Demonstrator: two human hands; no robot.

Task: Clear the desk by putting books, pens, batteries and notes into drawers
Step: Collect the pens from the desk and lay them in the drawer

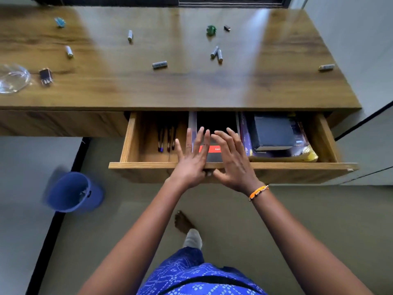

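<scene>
Two hands over the open drawer (136, 141): left hand (192, 158) and right hand (231, 160) fingers spread, holding nothing, black-and-red book (212, 153) lying in the drawer directly beneath the fingertips; batteries (159, 65) sit beyond the drawer on the desktop.

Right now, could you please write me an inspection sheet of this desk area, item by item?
Surface: wooden desk, glossy, with window glare.
Job's things: six batteries loose on top, such as one near the centre; open drawer holds pens, a black-and-red book and stacked books.
Clutter: clear plastic bag, dark clip, green clip, light blue clip, small dark piece.
Hands: left hand and right hand open, fingers spread above the black-and-red book.
Cables: nothing seen.
Surroundings: blue bin on the floor, left of the drawer.
</scene>
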